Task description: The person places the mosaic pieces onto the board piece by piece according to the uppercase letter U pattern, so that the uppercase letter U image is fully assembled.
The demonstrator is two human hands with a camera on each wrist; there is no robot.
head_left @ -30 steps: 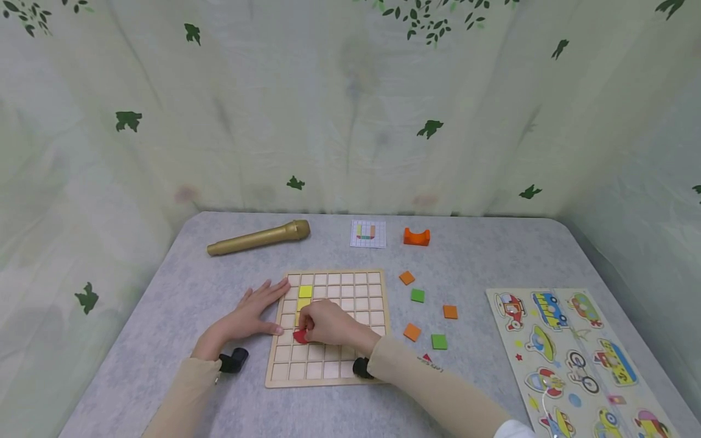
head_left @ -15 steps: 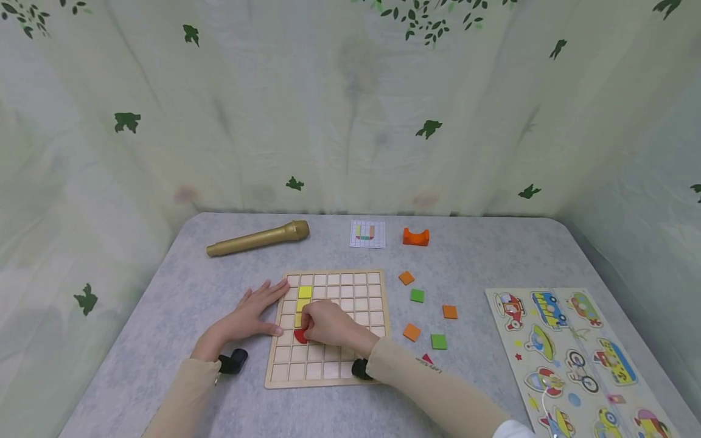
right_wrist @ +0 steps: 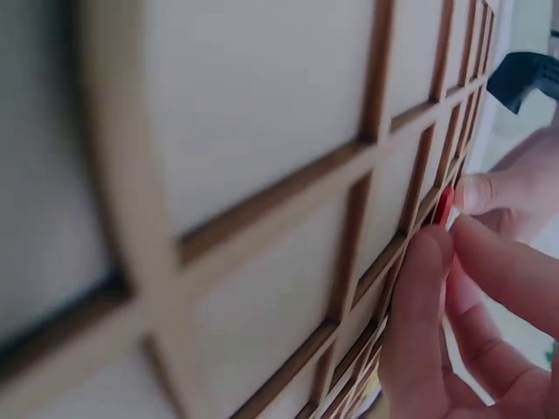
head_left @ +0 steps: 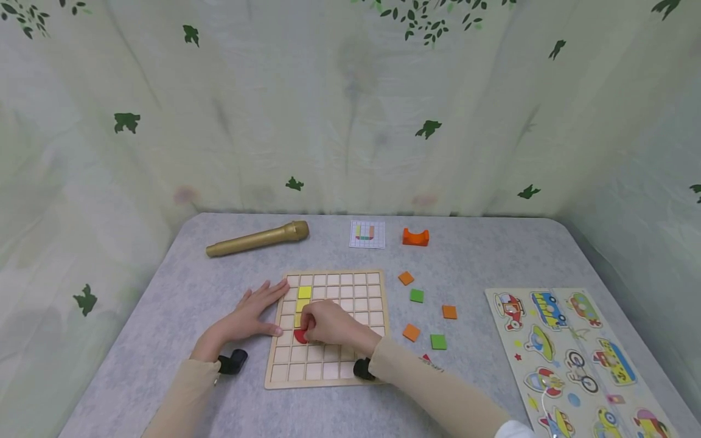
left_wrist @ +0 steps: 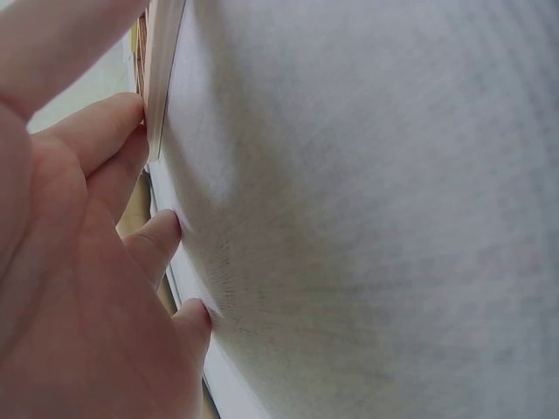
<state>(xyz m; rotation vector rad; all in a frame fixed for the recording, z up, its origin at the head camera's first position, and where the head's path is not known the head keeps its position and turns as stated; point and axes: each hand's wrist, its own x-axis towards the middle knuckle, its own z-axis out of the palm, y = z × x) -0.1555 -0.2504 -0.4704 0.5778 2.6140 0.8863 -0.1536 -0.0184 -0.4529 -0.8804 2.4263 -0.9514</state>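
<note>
My right hand (head_left: 331,322) pinches a small red piece (head_left: 300,336) with a rounded edge between thumb and fingertips, down at a cell of the wooden grid board (head_left: 327,387). In the right wrist view this red piece (right_wrist: 445,208) stands tilted at the grid ridges, its lower part covered by the thumb. Just above it, yellow tiles (head_left: 305,292) fill a column of cells, partly hidden by the knuckles. My left hand (head_left: 249,316) lies with fingers spread along the board's left edge. The left wrist view has a fingertip against the board's side (left_wrist: 162,78).
Loose orange tiles (head_left: 411,332), green tiles (head_left: 438,342) and a partly covered red piece (head_left: 427,358) lie right of the board. Behind are a gold microphone (head_left: 257,238), a pattern card (head_left: 367,235) and an orange curved block (head_left: 416,237). A vehicle picture board (head_left: 558,340) lies far right.
The red piece has turned slightly in my right fingertips, its rounded edge now facing down and left. My left hand stays put.
</note>
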